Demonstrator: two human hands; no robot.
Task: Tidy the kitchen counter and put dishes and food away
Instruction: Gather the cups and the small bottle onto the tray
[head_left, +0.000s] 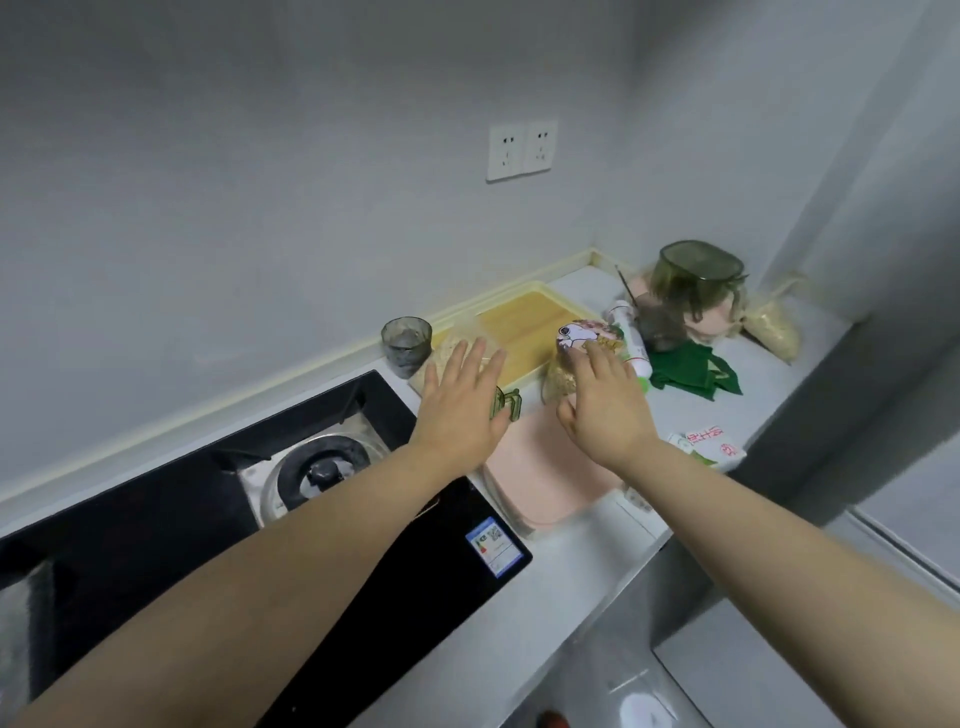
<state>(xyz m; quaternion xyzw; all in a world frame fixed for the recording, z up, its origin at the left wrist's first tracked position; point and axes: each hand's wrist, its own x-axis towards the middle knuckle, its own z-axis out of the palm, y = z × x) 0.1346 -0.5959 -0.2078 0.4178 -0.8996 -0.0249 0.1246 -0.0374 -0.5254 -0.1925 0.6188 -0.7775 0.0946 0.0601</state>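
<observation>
Clear grain tub (470, 332) under flat, empty left grip (462, 400); right grip (605, 405) wide atop grain jar (563, 376).

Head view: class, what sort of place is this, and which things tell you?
Most likely a small home kitchen: a black glass gas hob with a round metal burner is set into a pale grey counter, and a yellow-rimmed wooden cutting board lies by the wall.

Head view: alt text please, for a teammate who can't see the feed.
Two bare hands reach across a cluttered kitchen counter: the left hand spreads open over a clear grain container, and the right hand touches a cartoon-lidded jar of grain. A black gas stove lies to the left; a wooden board and green cloth lie behind.
</observation>
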